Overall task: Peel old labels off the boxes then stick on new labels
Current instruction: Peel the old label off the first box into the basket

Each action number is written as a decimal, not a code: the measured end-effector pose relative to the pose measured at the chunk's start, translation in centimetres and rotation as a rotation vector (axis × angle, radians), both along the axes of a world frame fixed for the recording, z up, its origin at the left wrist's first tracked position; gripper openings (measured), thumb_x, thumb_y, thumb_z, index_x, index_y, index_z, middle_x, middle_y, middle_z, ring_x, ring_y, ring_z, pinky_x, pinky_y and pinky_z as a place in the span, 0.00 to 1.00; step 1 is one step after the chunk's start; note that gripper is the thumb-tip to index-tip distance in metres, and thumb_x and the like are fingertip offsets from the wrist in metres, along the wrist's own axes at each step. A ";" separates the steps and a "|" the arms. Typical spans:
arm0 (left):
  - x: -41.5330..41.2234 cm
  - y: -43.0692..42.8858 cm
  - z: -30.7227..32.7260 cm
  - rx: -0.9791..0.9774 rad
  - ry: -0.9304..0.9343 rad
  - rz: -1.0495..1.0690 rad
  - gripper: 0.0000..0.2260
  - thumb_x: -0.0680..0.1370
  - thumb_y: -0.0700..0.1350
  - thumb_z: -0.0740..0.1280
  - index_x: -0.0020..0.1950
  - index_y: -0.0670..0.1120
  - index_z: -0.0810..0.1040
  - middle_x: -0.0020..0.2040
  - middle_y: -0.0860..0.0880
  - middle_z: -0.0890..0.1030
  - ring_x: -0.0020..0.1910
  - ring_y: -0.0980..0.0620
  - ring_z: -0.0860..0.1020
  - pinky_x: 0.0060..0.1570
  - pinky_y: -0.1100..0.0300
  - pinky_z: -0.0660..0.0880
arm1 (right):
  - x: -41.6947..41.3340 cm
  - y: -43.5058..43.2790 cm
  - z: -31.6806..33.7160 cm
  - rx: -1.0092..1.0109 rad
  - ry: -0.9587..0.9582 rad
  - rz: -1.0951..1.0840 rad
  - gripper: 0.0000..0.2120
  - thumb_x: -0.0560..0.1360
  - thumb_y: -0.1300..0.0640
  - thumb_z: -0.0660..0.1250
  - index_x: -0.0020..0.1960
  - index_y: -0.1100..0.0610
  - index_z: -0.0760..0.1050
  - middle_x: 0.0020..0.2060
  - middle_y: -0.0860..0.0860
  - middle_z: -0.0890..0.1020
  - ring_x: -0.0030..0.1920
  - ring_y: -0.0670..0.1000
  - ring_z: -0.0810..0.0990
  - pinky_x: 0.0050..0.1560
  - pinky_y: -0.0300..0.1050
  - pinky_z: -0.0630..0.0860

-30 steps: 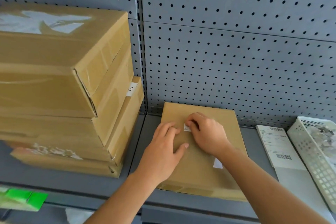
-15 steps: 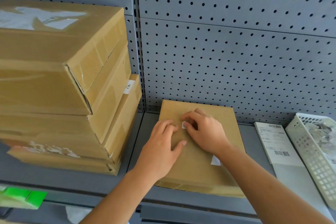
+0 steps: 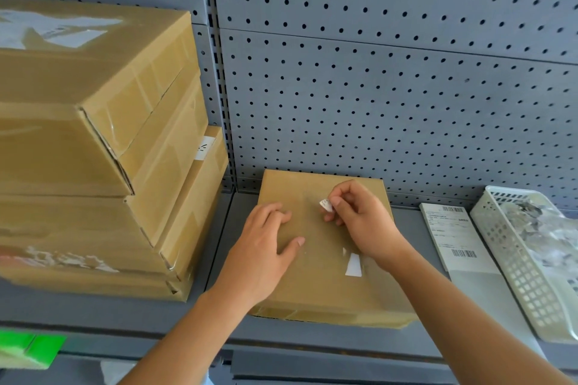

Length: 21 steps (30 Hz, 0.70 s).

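My right hand (image 3: 359,222) pinches a peeled label scrap (image 3: 326,205), left hand (image 3: 262,247) flat on the box (image 3: 319,291); white remnant (image 3: 353,265) and relabelling remain

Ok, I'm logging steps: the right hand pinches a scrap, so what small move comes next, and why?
Probably carry the scrap, pinched in the right hand, to the white basket, which holds crumpled bits; a white remnant sits on the flat box.

On the shelf (image 3: 215,312), before the pegboard (image 3: 375,103): box stack (image 3: 93,150) at left, flat box (image 3: 322,287) at centre, label sheet (image 3: 450,237) to its right, basket (image 3: 513,262) at far right.
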State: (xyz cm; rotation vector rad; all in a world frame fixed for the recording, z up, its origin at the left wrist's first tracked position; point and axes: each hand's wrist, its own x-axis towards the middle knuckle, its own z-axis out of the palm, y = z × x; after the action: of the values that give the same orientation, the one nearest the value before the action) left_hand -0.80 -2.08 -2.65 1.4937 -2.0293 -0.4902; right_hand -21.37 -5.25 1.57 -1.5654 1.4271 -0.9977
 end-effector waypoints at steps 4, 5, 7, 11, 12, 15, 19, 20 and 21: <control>0.1 0.0 0.0 0.016 0.002 0.000 0.24 0.80 0.60 0.62 0.73 0.51 0.70 0.75 0.62 0.61 0.75 0.67 0.56 0.63 0.71 0.58 | -1.4 0.8 0.5 0.025 -0.137 -0.072 0.03 0.81 0.64 0.63 0.51 0.61 0.75 0.36 0.51 0.82 0.37 0.47 0.81 0.41 0.38 0.78; 0.1 0.0 0.1 0.021 0.005 -0.001 0.25 0.80 0.61 0.61 0.73 0.51 0.70 0.75 0.62 0.61 0.74 0.67 0.56 0.63 0.71 0.58 | -1.8 1.1 0.6 0.029 -0.144 -0.082 0.02 0.81 0.64 0.63 0.51 0.61 0.75 0.36 0.52 0.82 0.37 0.48 0.81 0.42 0.39 0.78; 0.1 0.0 0.1 0.030 0.006 -0.001 0.26 0.79 0.62 0.60 0.73 0.51 0.70 0.75 0.61 0.61 0.72 0.69 0.55 0.65 0.69 0.59 | -2.9 1.6 0.8 0.027 -0.153 -0.091 0.01 0.80 0.64 0.64 0.50 0.61 0.75 0.37 0.53 0.83 0.38 0.50 0.81 0.43 0.42 0.79; 0.1 0.1 0.3 0.054 0.005 0.001 0.31 0.75 0.67 0.55 0.73 0.51 0.69 0.75 0.61 0.61 0.74 0.66 0.57 0.69 0.66 0.59 | -4.8 2.5 1.2 0.005 -0.195 -0.137 0.02 0.78 0.65 0.68 0.50 0.62 0.76 0.40 0.57 0.83 0.39 0.52 0.82 0.45 0.44 0.80; 0.3 0.1 0.3 0.062 0.005 0.006 0.33 0.74 0.68 0.54 0.73 0.51 0.69 0.75 0.61 0.61 0.75 0.65 0.58 0.70 0.65 0.59 | -5.0 2.8 1.2 0.005 -0.204 -0.147 0.03 0.78 0.65 0.69 0.51 0.62 0.76 0.41 0.59 0.83 0.39 0.53 0.82 0.45 0.45 0.80; 0.3 0.1 0.4 0.072 0.006 0.010 0.34 0.73 0.69 0.54 0.73 0.51 0.70 0.75 0.60 0.62 0.75 0.62 0.60 0.71 0.62 0.60 | -6.2 3.8 1.4 -0.008 -0.215 -0.178 0.08 0.76 0.64 0.71 0.53 0.62 0.75 0.43 0.63 0.81 0.40 0.53 0.83 0.48 0.47 0.81; 0.1 0.0 0.5 0.088 0.020 0.006 0.33 0.74 0.66 0.57 0.74 0.51 0.70 0.75 0.60 0.62 0.75 0.62 0.59 0.73 0.60 0.59 | -8.4 5.1 1.4 -0.063 -0.078 -0.235 0.05 0.77 0.61 0.71 0.51 0.60 0.76 0.38 0.58 0.83 0.39 0.51 0.83 0.47 0.44 0.80; 0.1 -0.1 0.5 0.084 0.019 0.005 0.32 0.74 0.66 0.58 0.74 0.50 0.70 0.75 0.60 0.62 0.75 0.63 0.59 0.73 0.60 0.59 | -9.1 5.4 1.4 -0.084 -0.030 -0.255 0.03 0.78 0.61 0.70 0.49 0.59 0.77 0.36 0.56 0.83 0.38 0.51 0.83 0.45 0.42 0.80; 0.1 -0.1 0.4 0.078 0.018 0.005 0.32 0.74 0.65 0.59 0.74 0.50 0.70 0.75 0.60 0.63 0.74 0.64 0.59 0.73 0.60 0.58 | -9.8 5.7 1.3 -0.109 0.007 -0.273 0.01 0.78 0.60 0.69 0.48 0.58 0.78 0.36 0.56 0.83 0.37 0.51 0.82 0.44 0.41 0.79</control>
State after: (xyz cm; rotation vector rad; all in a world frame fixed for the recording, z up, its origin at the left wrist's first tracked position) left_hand -0.69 -2.16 -2.22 1.5345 -2.0128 -0.5848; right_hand -31.18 0.45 2.88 -1.4768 1.6467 -1.2488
